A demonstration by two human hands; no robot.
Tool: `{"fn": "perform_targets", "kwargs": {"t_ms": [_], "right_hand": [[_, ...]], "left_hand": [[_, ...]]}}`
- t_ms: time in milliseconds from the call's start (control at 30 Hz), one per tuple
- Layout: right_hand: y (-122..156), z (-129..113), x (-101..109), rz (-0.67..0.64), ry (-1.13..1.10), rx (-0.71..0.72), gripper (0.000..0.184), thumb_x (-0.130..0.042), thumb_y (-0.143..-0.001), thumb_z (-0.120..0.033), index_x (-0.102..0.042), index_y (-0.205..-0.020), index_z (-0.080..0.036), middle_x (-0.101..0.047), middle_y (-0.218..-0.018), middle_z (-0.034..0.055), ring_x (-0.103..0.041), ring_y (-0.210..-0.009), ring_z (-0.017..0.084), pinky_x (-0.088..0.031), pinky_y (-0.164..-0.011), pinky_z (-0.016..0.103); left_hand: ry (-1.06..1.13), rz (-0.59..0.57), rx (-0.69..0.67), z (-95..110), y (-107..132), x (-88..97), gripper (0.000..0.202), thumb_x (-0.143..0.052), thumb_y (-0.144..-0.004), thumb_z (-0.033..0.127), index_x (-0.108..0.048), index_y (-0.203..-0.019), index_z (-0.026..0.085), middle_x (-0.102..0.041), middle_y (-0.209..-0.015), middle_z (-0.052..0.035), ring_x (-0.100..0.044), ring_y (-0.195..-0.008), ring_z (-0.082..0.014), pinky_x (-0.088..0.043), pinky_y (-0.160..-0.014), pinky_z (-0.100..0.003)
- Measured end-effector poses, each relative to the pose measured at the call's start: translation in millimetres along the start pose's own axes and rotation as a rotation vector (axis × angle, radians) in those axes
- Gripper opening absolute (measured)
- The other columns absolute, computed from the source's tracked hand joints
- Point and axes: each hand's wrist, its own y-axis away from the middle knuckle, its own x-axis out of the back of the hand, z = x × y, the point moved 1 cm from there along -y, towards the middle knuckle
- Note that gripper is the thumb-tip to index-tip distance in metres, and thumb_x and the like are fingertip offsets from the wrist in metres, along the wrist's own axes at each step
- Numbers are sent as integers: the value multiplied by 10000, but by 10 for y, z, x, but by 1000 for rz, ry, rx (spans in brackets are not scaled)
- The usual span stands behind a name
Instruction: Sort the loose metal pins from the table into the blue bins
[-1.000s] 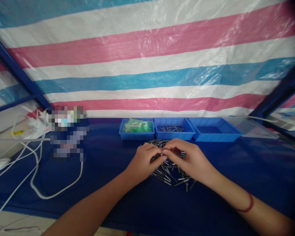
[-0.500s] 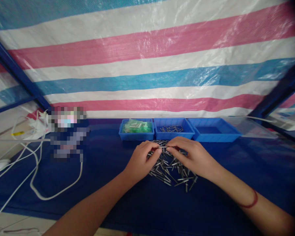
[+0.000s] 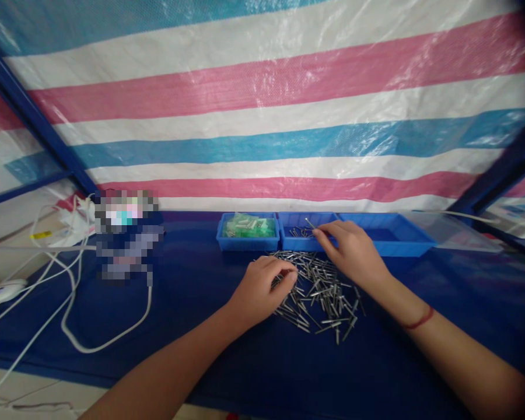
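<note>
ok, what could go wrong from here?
The right hand seems to hold a metal pin near one end, so it might tilt or slip.
If dropped, it might miss the middle bin.
The left hand could scatter the loose pile beside it.

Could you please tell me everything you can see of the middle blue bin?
The middle bin is a blue, open-topped, rectangular tray that looks like plastic. It stands upright on the table, between the left bin and the right bin. Several slim metal pins lie loosely inside. The right hand hides its right front corner and holds a pin over it; whether hand and bin touch cannot be told.
</note>
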Motion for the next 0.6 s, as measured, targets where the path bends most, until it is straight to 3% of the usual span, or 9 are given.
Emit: {"fn": "perform_targets", "kwargs": {"t_ms": [100,200,400,600], "right_hand": [[17,20,46,2,35,10,248,-465,-900,-347,-629,-855,-166,-652,-805,92,-580,-781,248,-440,-756,389],[69,-15,140,-55,-67,38,181,-465,-889,-287,-608,-886,-176,-643,-856,80,-586,-826,225,-451,-768,363],[165,-33,151,-444,-204,142,150,-458,-842,-183,-604,-876,-197,-625,-807,29,-592,-706,157,-455,-671,301],[219,-72,-38,-426,-125,44,218,-509,-856,-329,-637,-932,-169,-625,-819,70,-595,-771,204,-456,-697,331]], "left_hand": [[-29,2,9,-20,-4,3,161,-480,-903,235,-630,-952,205,-669,-912,-28,-576,-878,-179,-411,-818,-302],[-42,-3,27,-37,-15,15,156,-486,-895,225,-627,-958,207,-667,-915,-22,-573,-867,-177,-414,-808,-300],[-46,-30,34,-43,-23,11,152,-490,-891,219,-624,-962,204,-665,-931,-16,-572,-887,-172,-412,-819,-293],[-55,-48,32,-48,-16,-10,161,-483,-892,214,-630,-959,205,-667,-927,-20,-572,-889,-175,-411,-827,-298]]}}
